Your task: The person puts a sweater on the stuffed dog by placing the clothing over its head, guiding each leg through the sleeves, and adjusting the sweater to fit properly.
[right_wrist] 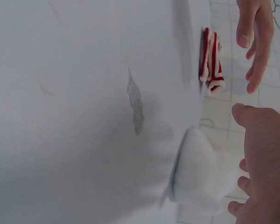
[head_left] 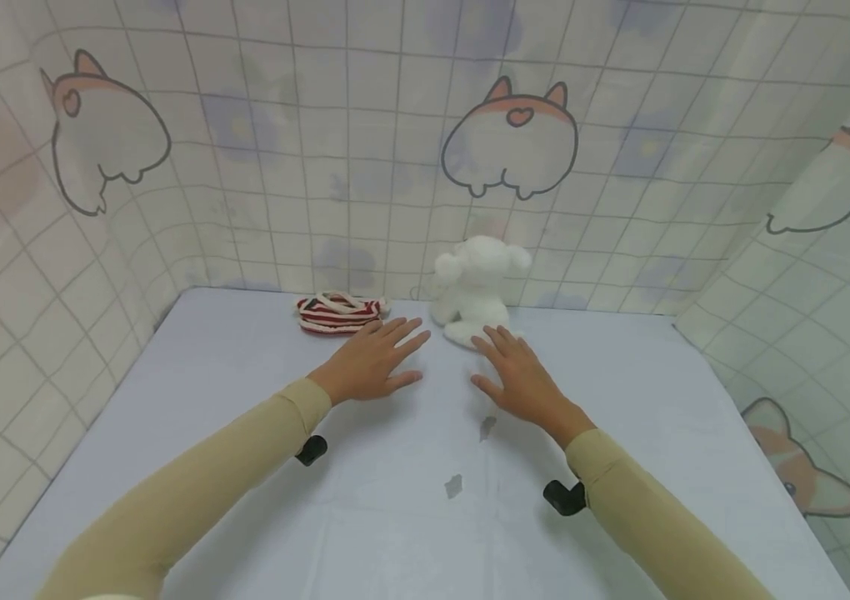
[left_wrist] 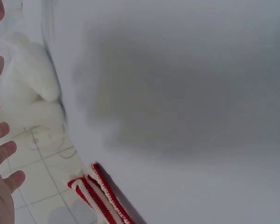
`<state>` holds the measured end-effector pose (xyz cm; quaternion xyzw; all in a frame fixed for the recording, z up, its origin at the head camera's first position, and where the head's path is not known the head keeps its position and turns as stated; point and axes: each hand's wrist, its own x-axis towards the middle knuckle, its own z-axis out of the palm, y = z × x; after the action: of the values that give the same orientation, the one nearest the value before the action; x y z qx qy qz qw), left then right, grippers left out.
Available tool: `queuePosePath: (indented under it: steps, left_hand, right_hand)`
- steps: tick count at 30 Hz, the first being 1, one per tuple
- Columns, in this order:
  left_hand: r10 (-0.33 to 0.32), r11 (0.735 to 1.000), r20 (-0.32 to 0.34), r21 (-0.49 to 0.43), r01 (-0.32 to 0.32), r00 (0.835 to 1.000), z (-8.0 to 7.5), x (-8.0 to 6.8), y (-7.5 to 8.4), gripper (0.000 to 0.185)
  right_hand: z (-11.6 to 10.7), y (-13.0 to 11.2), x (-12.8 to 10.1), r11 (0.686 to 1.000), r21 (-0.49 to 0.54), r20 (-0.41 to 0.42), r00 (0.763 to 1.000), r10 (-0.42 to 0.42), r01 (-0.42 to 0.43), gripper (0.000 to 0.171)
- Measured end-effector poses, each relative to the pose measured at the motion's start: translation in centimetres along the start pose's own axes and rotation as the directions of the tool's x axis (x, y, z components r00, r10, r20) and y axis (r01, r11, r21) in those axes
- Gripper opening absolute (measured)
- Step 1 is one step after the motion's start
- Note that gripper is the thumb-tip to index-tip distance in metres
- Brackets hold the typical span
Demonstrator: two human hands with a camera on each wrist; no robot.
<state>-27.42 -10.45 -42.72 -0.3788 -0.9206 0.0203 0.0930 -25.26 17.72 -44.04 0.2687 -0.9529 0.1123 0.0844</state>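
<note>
The tabletop point(head_left: 245, 467) is covered in a pale sheet and walled on three sides by a tiled curtain printed with cartoon animals; two small grey marks show on the sheet near the middle. Nothing is in hand yet — both things lie untouched at the far edge, so all the handling looks still to come. The plush toy point(head_left: 476, 287), white and upright, sits against the back curtain, and the right hand point(head_left: 518, 379) hovers just before it, its fingers spread and straight, the fingertips close to the toy's base but, as far as the head view shows, not gripping it; in the right wrist view the toy lies just beside the palm. The striped cloth point(head_left: 338, 312), red and white and folded small, lies to the left of the toy, apart from it. The left hand point(head_left: 372, 358) hangs flat just in front of the cloth — grip spread too, holding nothing.
</note>
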Motion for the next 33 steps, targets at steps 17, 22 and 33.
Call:
queuePosePath:
  steps: [17,22,33]
  left_hand:
    - [-0.035,0.999,0.045,-0.039,0.036,0.998,0.6,1.9,0.1,0.066]
    - [-0.063,0.994,0.043,-0.087,0.067,0.997,1.0,2.5,-0.3,0.066]
    - [-0.143,0.968,0.095,-0.195,0.16,0.985,2.1,3.7,-0.9,0.067]
  right_hand:
    - [1.0,2.0,1.1,0.998,-0.002,-0.006,0.998,0.061,-0.061,0.063]
    - [1.2,2.1,1.4,0.995,0.035,0.002,0.995,0.097,-0.097,0.064]
    - [1.7,2.1,2.6,0.973,0.122,-0.029,0.979,0.203,-0.198,0.074]
